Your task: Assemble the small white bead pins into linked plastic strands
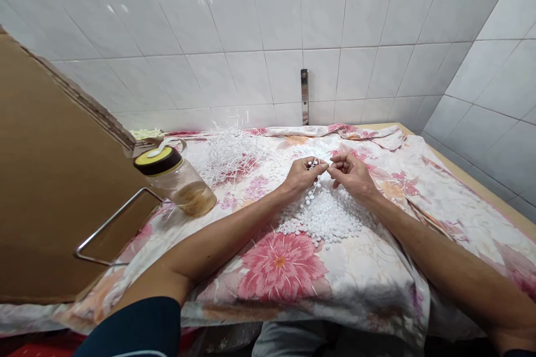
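My left hand [301, 174] is closed on a white beaded sprig [310, 196], whose small round beads hang below the fingers. Close beside it, my right hand [354, 177] has thumb and forefinger pinched together, the tips almost meeting the left thumb. Whatever lies in that pinch is too small to make out. Under both hands spreads a heap of loose white beads [320, 220] on the floral cloth [280, 268]. To the left of the hands lies a tangled pile of thin white stems [234, 153].
A clear jar [195, 195] of brownish liquid, with a dark and yellow lid, stands at the left. Next to it are a bent metal rod [111, 223] and a large cardboard box [58, 189]. A metal bracket [305, 95] is against the tiled wall [276, 17] behind.
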Demonstrator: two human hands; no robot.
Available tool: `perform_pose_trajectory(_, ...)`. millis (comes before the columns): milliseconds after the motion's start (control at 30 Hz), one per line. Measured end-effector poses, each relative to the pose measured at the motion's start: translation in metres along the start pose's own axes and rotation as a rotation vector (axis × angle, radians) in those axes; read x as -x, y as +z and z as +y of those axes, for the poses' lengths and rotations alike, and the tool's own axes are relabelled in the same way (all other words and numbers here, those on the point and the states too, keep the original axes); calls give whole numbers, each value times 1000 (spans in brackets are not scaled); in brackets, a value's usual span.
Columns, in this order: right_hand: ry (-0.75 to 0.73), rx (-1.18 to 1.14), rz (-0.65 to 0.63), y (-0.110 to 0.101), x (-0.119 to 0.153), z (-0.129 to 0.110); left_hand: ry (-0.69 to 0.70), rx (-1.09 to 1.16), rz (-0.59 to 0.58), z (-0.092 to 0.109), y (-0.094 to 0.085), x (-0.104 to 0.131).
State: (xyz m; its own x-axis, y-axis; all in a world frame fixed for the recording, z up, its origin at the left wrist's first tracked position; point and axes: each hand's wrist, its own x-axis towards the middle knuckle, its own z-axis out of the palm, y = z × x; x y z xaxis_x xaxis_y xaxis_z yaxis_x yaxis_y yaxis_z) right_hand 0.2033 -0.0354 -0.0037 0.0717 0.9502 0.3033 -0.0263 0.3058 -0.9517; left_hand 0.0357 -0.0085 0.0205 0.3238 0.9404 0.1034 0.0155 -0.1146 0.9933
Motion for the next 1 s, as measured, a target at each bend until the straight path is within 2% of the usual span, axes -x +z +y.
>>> perform_pose_trajectory(300, 100, -131, -16, 3, 1, -6, 71, -9, 12, -6, 2, -1)
perform_pose_trajectory(500, 85, -89, -38, 3, 1, -5, 123, -32, 23, -8, 1, -3)
perform_pose_trajectory(833, -147, 235, 3, 5, 8, -8, -34, 66, -14, -8, 4, 1)
perform_pose_trajectory(1000, -173, 269, 46, 6, 9, -8, -89, 39, -18, -2, 3, 2)
